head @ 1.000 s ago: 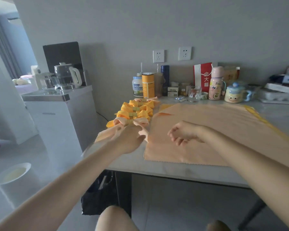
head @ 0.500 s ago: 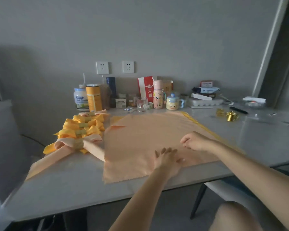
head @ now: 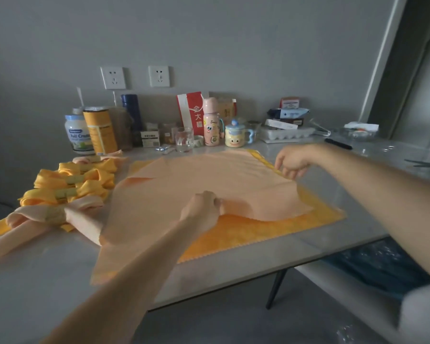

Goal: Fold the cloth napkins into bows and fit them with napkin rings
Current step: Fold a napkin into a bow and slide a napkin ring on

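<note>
A peach cloth napkin (head: 184, 184) lies spread on the grey table (head: 35, 281), partly lifted off a yellow napkin (head: 271, 229) beneath it. My left hand (head: 201, 209) grips a bunched fold of the peach napkin at its near edge. My right hand (head: 292, 163) pinches the peach napkin's right edge and holds it raised. At the left lies a row of finished bows, a peach bow (head: 50, 217) in front and yellow bows (head: 70, 182) behind, each with a pale ring at its middle.
Along the wall stand a milk jar (head: 77, 135), an orange canister (head: 99, 131), a glass (head: 184, 139), a pink bottle (head: 211, 125), a yellow mug (head: 235, 136) and an egg tray (head: 286, 135). A black pen (head: 338, 144) lies at the right. A blue seat (head: 382, 266) sits below the table edge.
The view swung from the bows at the left to the spread napkins. My left hand left the peach bow and took the napkin's near edge; my right hand lifted its right edge, baring the yellow napkin.
</note>
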